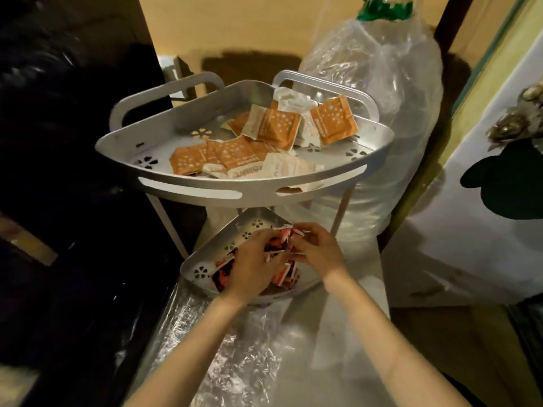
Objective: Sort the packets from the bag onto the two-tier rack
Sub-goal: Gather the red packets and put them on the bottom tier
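Orange packets [264,136] fill the rack's [205,195] top tier; my left hand [252,259] and right hand [320,254] grasp red packets [282,239] over the bottom tier [194,271]. Bag [235,362] looks nearly emptied.

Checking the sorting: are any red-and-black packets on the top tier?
No, the top tier holds only orange and white packets; the red ones lie below.

Dim warm light, dark blurred left edge.
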A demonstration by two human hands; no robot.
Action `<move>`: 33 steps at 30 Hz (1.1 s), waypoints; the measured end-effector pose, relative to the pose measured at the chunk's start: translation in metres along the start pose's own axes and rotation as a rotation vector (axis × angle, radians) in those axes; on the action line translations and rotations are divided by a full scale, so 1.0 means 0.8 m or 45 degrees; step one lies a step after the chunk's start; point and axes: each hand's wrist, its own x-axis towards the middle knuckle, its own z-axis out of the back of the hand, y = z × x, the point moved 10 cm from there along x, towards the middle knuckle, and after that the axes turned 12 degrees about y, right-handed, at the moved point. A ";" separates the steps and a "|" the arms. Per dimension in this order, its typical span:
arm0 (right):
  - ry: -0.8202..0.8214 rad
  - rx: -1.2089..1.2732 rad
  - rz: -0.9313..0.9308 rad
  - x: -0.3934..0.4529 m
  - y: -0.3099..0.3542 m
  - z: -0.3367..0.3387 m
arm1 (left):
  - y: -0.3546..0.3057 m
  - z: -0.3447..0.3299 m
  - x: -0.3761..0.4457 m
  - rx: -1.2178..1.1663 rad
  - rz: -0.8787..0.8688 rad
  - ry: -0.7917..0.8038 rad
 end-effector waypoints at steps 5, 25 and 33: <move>0.013 -0.264 0.146 0.034 -0.004 -0.040 | 0.065 0.019 0.011 0.090 0.185 -0.037; 0.259 -1.431 0.259 0.011 0.005 -0.102 | 0.094 0.018 -0.023 0.148 0.384 0.188; 0.237 -1.110 0.167 -0.059 0.003 -0.099 | 0.076 0.051 -0.099 0.165 0.316 0.101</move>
